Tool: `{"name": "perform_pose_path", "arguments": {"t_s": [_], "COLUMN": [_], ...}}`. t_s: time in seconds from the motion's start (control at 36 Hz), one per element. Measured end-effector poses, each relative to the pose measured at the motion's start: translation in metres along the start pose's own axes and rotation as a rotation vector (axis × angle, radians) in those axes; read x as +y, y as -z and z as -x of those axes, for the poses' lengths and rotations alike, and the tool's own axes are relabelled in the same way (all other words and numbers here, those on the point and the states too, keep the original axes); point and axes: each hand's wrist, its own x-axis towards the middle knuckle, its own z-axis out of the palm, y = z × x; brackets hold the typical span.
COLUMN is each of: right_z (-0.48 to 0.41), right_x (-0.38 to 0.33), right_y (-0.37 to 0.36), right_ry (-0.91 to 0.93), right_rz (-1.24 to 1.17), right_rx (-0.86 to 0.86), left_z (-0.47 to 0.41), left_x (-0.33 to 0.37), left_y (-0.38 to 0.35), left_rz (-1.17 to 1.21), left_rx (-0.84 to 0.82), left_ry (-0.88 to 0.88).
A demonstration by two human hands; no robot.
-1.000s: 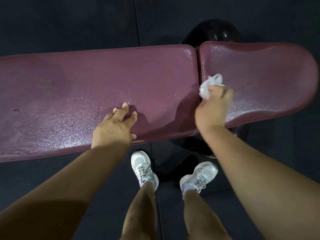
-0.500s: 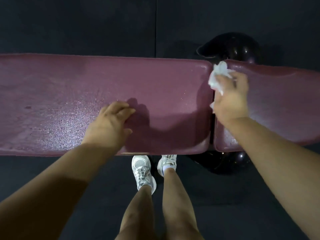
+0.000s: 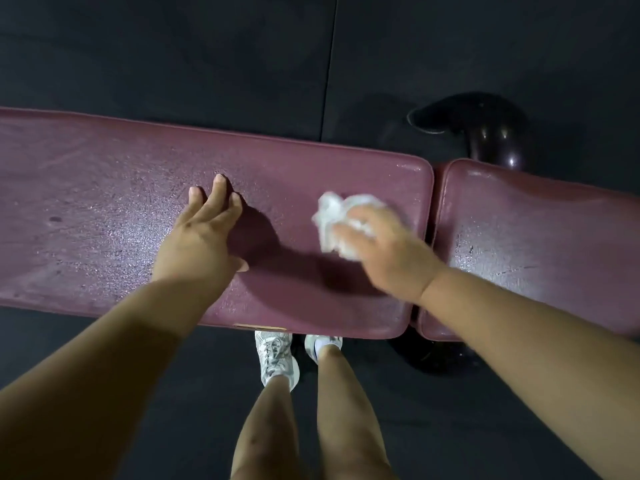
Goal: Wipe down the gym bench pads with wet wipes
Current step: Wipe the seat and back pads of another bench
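Observation:
A long maroon bench pad [image 3: 104,209] runs across the view, and a shorter maroon seat pad [image 3: 540,244] adjoins it on the right across a narrow gap. My right hand [image 3: 388,251] holds a crumpled white wet wipe [image 3: 337,211] against the long pad near its right end; the hand is blurred by motion. My left hand [image 3: 201,233] rests flat on the long pad's middle with its fingers straight. The pad surfaces glisten in patches.
Black rubber flooring [image 3: 173,57] surrounds the bench. A glossy black frame base [image 3: 485,129] shows behind the gap between the pads, and more of it below the seat pad. My legs and white sneakers [image 3: 277,358] stand at the bench's near edge.
My right hand has carried the wipe left, off the seat pad and over the gap onto the long pad. My left hand's fingers have straightened flat on the pad.

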Motion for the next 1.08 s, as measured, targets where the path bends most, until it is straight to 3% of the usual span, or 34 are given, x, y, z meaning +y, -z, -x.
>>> {"name": "perform_pose_path", "arguments": {"t_s": [0.14,0.22,0.28,0.33,0.42,0.5,0.72,0.83,0.89,0.97,1.08], "right_z": [-0.022,-0.035,-0.04,-0.036,-0.026,-0.019,-0.044,-0.067,-0.075,-0.076,-0.067], "right_x": [0.039,0.02,-0.006,-0.039,-0.074,-0.062,0.001,-0.029,-0.059,-0.106,-0.126], "right_y": [0.022,0.009,-0.009,-0.029,-0.048,-0.048,0.012,-0.007,-0.024,-0.053,-0.068], "right_ry": [-0.521,-0.671,-0.693,-0.498,-0.002,0.295,-0.44,-0.71,-0.659,-0.453,0.013], "right_rz": [0.063,0.027,-0.011,-0.041,-0.086,0.041,0.101,0.009,-0.058,-0.113,0.037], "right_rx": [0.408,0.511,0.471,0.333,0.107,0.104,0.391,0.546,0.544,0.313,0.032], "left_z": [-0.003,-0.004,-0.005,-0.005,-0.006,-0.006,-0.006,-0.006,-0.007,-0.008,-0.01], "left_x": [0.004,0.002,0.0,-0.001,-0.004,-0.008,-0.017,-0.026,-0.036,-0.056,-0.084], "left_y": [0.002,0.001,0.002,0.002,0.002,0.003,0.008,0.013,0.018,0.026,0.039], "left_rz": [-0.022,-0.019,-0.008,-0.011,0.004,0.007,-0.034,-0.037,0.002,0.023,-0.009], "left_rx": [-0.024,-0.025,-0.033,-0.039,-0.023,-0.018,-0.082,-0.094,-0.083,-0.095,-0.051], "left_ry": [0.01,0.0,-0.004,-0.005,-0.007,-0.031,-0.111,-0.188,-0.22,-0.261,-0.231]}}
